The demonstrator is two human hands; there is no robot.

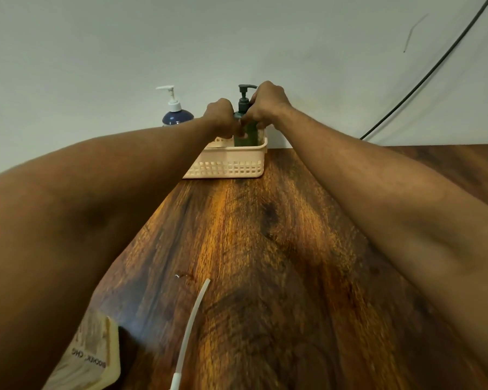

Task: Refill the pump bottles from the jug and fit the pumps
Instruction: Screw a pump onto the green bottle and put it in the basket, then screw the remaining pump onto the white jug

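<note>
A green pump bottle (250, 135) with a dark pump on top stands in a cream plastic basket (228, 166) at the far edge of the wooden table. My left hand (220, 115) is closed around the bottle's shoulder from the left. My right hand (266, 104) grips the bottle's neck, just under the pump head. A dark blue pump bottle (177, 117) with a white pump stands behind the basket to the left, partly hidden by my left arm. A loose white pump tube (191, 319) lies on the table near me. No jug is in view.
A tan printed pouch (92, 358) lies at the near left edge of the table (265, 249). A black cable (423, 77) runs down the pale wall at the right. My forearms cross both sides of the table.
</note>
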